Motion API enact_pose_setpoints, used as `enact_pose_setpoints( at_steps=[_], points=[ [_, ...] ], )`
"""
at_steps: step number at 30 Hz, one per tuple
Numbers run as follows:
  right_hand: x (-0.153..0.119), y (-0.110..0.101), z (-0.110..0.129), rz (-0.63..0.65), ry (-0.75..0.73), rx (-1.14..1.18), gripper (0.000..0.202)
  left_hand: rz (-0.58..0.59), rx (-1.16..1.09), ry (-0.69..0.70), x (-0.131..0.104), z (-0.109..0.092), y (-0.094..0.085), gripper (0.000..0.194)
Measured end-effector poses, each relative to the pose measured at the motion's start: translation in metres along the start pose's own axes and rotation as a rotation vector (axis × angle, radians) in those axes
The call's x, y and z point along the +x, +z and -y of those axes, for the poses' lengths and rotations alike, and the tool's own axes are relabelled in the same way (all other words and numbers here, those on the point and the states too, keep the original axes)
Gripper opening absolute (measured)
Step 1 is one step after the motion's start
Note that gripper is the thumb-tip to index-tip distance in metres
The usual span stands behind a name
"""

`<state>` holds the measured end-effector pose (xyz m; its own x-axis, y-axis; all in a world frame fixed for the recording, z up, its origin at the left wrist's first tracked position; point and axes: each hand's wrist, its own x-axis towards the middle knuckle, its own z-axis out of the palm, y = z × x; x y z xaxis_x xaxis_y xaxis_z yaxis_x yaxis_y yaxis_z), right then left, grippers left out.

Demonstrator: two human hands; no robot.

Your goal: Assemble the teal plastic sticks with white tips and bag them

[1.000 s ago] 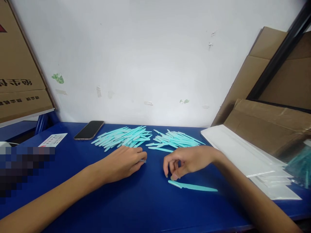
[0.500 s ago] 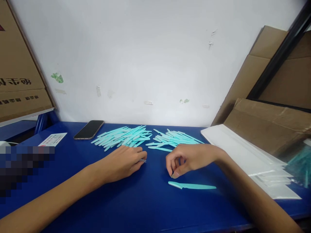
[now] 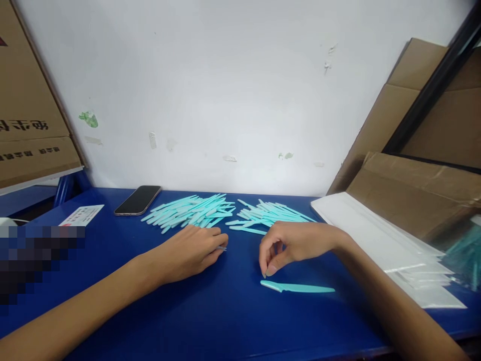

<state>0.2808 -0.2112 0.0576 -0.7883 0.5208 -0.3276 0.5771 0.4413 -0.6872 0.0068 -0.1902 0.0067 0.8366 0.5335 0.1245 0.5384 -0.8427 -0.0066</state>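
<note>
My left hand point(image 3: 197, 250) rests on the blue table, its fingers closed on a small thin translucent piece point(image 3: 222, 248) that pokes out past the fingertips. My right hand point(image 3: 285, 248) is curled, thumb and index finger close together, just above the handle end of a single turquoise plastic knife point(image 3: 296, 288); anything between those fingertips is too small to make out. Behind my left hand lies a pile of turquoise knives point(image 3: 191, 210). A second pile of them point(image 3: 270, 213) lies behind my right hand, partly hidden by it.
A phone point(image 3: 138, 200) and a printed card point(image 3: 81, 215) lie at the left of the blue table point(image 3: 225, 321). White plastic bags point(image 3: 368, 240) are stacked at the right. Cardboard boxes point(image 3: 33, 100) stand at left, with more cardboard point(image 3: 421, 185) at right.
My right hand has shifted slightly, its thumb and index fingertips now closer together. The left hand and the knives look the same.
</note>
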Motion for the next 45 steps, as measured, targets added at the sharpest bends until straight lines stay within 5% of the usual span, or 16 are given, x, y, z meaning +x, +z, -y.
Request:
enact_pose_setpoints(
  at_steps=[12, 19, 23, 30, 36, 45],
  points=[
    [-0.001, 0.001, 0.003, 0.002, 0.004, 0.052, 0.025, 0.003, 0.004, -0.007, 0.0, 0.001, 0.001, 0.014],
    [-0.008, -0.001, -0.004, 0.083, 0.307, 0.075, 0.054, 0.005, -0.023, -0.01, 0.0, 0.0, 0.001, 0.012],
    [-0.001, 0.006, -0.014, 0.026, 0.393, -0.016, 0.056, 0.002, -0.028, -0.015, 0.0, 0.0, 0.002, 0.011],
    [0.007, 0.008, -0.023, -0.09, 0.245, -0.093, 0.041, 0.013, -0.016, -0.01, -0.002, -0.001, 0.0, 0.011],
    [0.002, 0.006, -0.007, -0.11, 0.173, -0.174, 0.023, 0.021, 0.0, -0.017, -0.001, 0.0, 0.001, 0.011],
    [0.003, 0.009, 0.017, -0.313, -0.036, 0.032, 0.022, 0.009, 0.028, -0.015, -0.001, -0.002, 0.001, 0.014]
  ],
)
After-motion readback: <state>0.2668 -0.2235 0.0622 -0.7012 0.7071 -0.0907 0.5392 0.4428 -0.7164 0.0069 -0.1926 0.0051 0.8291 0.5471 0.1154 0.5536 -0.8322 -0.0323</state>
